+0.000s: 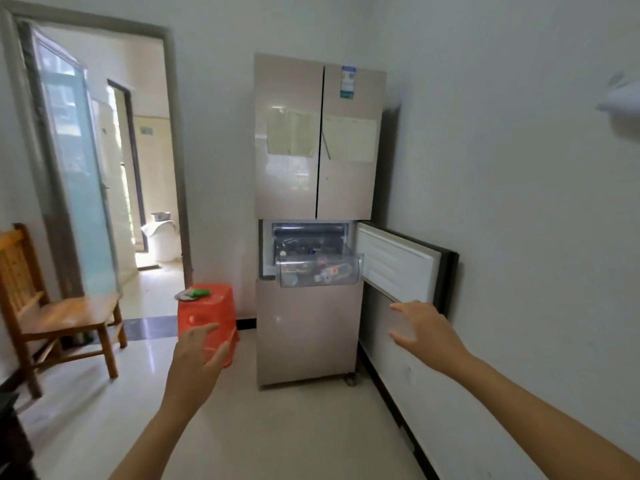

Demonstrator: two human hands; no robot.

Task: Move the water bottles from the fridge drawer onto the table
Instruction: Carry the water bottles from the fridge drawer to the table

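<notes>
Head view: both bare hands, left hand and right hand, reach empty, fingers spread, toward the fridge, whose clear drawer juts out holding water bottles; gripping each bottle mid-body looks wisest.

One fridge, with two upper doors shut and one lower door swung open; one clear drawer pulled out, its bottles too blurred to count; one orange stool; one wooden chair; one open glass door; two bare hands, one left hand, one right hand, neither holding anything
</notes>
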